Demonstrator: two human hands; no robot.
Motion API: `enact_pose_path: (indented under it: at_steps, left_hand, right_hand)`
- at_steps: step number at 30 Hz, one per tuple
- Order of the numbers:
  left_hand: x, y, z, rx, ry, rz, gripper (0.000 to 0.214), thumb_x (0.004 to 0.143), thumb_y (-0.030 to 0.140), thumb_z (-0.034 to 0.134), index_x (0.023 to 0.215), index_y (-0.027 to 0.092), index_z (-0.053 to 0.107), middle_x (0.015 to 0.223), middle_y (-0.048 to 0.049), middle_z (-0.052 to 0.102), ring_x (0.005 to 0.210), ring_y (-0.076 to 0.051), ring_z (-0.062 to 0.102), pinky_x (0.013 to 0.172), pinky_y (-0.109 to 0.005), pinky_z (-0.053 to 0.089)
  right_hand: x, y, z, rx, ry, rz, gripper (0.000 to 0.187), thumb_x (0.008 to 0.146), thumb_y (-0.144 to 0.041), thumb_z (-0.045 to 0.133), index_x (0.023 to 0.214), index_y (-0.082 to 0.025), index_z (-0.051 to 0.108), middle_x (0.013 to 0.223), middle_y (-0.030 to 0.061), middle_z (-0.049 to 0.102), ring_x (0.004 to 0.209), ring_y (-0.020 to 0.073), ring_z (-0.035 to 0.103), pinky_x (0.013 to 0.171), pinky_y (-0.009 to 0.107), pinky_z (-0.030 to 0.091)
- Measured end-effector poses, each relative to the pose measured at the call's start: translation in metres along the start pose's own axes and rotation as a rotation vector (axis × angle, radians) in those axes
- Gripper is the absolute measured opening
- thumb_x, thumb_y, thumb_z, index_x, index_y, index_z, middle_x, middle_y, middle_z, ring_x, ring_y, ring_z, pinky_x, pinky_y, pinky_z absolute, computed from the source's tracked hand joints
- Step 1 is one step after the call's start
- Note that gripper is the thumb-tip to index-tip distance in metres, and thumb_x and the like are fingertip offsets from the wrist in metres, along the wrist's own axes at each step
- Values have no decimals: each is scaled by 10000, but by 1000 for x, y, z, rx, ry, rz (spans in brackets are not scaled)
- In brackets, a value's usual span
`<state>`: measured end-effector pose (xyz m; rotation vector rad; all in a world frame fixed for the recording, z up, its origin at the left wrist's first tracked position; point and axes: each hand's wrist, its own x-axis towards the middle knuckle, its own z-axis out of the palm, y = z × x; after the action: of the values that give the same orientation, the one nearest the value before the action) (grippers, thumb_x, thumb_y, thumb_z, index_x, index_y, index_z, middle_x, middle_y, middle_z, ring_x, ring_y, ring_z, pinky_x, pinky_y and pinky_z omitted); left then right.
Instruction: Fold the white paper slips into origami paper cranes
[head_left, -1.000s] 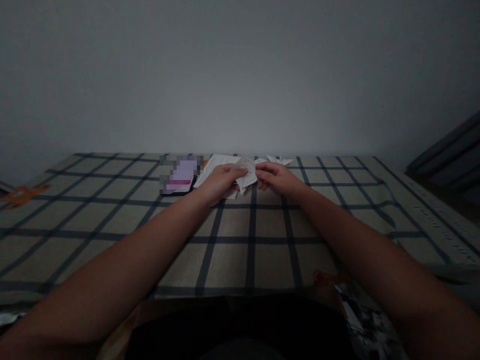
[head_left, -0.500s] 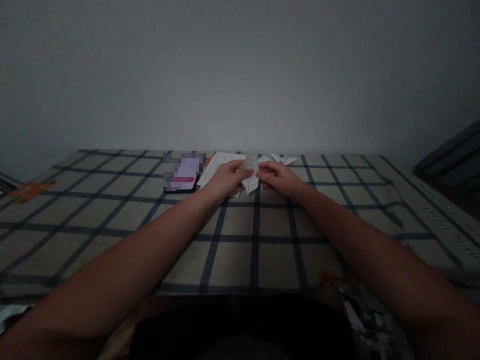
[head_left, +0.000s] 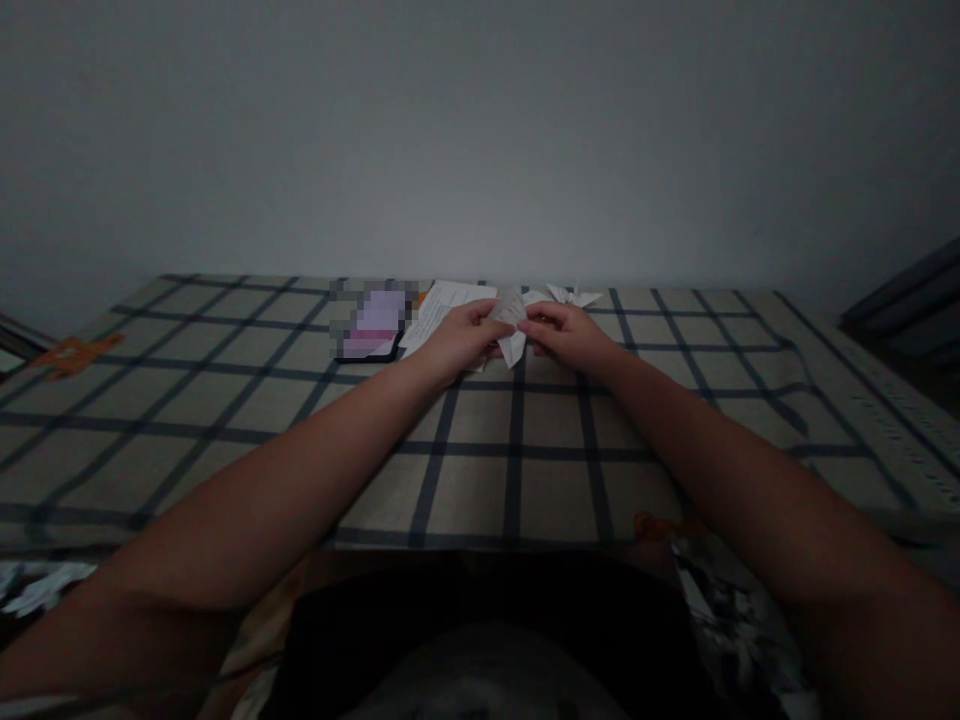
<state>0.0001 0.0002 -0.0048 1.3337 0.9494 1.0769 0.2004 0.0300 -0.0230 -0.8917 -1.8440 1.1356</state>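
Between my two hands is a folded white piece of paper (head_left: 513, 347) with pointed corners and creases. My left hand (head_left: 466, 338) pinches its left side between thumb and fingers. At its right side, the thumb and fingertips of my right hand (head_left: 568, 335) are closed on the same paper. Printed sheets (head_left: 431, 312) lie flat beside and partly under my left hand. Just behind my right hand rests another folded paper (head_left: 571, 296) with spread points.
A phone (head_left: 373, 325), its screen blurred out, lies left of the sheets on the checked tablecloth (head_left: 480, 490). An orange item (head_left: 75, 355) is at the far left edge. A pale wall (head_left: 480, 130) rises behind the table.
The view has tilted slightly down, so the table sits higher in the picture. Both hands keep hold of the folded paper, which has turned a little.
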Motion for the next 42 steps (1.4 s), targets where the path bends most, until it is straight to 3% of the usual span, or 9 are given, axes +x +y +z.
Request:
enact_pose_path:
  at_steps: [5, 9, 11, 14, 20, 27, 34, 42]
  left_hand:
    - [0, -2, -3, 112, 24, -8, 271, 737, 265, 796, 985, 176, 732, 650, 44, 591, 485, -86, 455, 473, -251, 277]
    - [8, -10, -5, 10, 50, 18, 487, 696, 229, 795, 1176, 158, 757, 883, -21, 748, 668, -127, 634, 597, -242, 436]
    - [12, -14, -7, -32, 37, 10, 521, 700, 242, 802, 1211, 152, 755, 900, -24, 758, 695, -140, 658, 616, -249, 455]
    - [16, -18, -10, -125, 5, 25, 444, 677, 224, 811, 1110, 141, 763, 907, -25, 761, 768, -147, 695, 698, -254, 507]
    - [11, -11, -7, -8, -21, 65, 217, 684, 140, 764, 897, 159, 730, 786, 16, 701, 638, -95, 612, 572, -212, 429]
    - [2, -4, -4, 92, -37, 21, 438, 753, 198, 793, 1188, 153, 775, 726, 25, 649, 476, -57, 449, 424, -214, 254]
    - [6, -11, -4, 13, -54, 63, 691, 738, 213, 847, 1413, 160, 712, 1052, -74, 793, 692, -95, 658, 588, -202, 469]
    - [1, -8, 2, 30, -67, 90, 665, 732, 135, 794, 1391, 115, 707, 1050, -81, 794, 657, -74, 612, 569, -188, 416]
  right_hand:
    - [0, -1, 2, -3, 14, 13, 375, 859, -486, 785, 1045, -160, 771, 959, 49, 719, 681, 95, 555, 585, 230, 502]
    - [1, 2, -1, -7, -26, -17, 401, 864, -479, 777, 1112, -164, 791, 970, 45, 734, 717, 103, 592, 630, 237, 515]
    - [2, 3, -4, -17, -47, -43, 403, 858, -447, 781, 1142, -162, 791, 926, 36, 726, 731, 111, 609, 650, 243, 512]
    - [2, 3, -5, -25, -70, -47, 404, 872, -464, 765, 1142, -164, 788, 964, 45, 728, 743, 113, 611, 647, 244, 513]
    - [2, -1, -3, -41, -14, -48, 423, 865, -509, 748, 1078, -144, 744, 958, 46, 705, 677, 96, 557, 585, 243, 469]
    - [5, 4, -3, -62, -4, -83, 408, 821, -491, 787, 1044, -164, 684, 848, -4, 621, 692, 116, 535, 622, 273, 425]
    - [6, 6, -4, -83, 28, -127, 318, 860, -456, 738, 992, -188, 628, 868, -4, 580, 737, 127, 527, 672, 286, 440]
    - [7, 8, -4, -109, 24, -155, 364, 871, -529, 733, 965, -208, 590, 879, 1, 558, 762, 141, 519, 700, 301, 448]
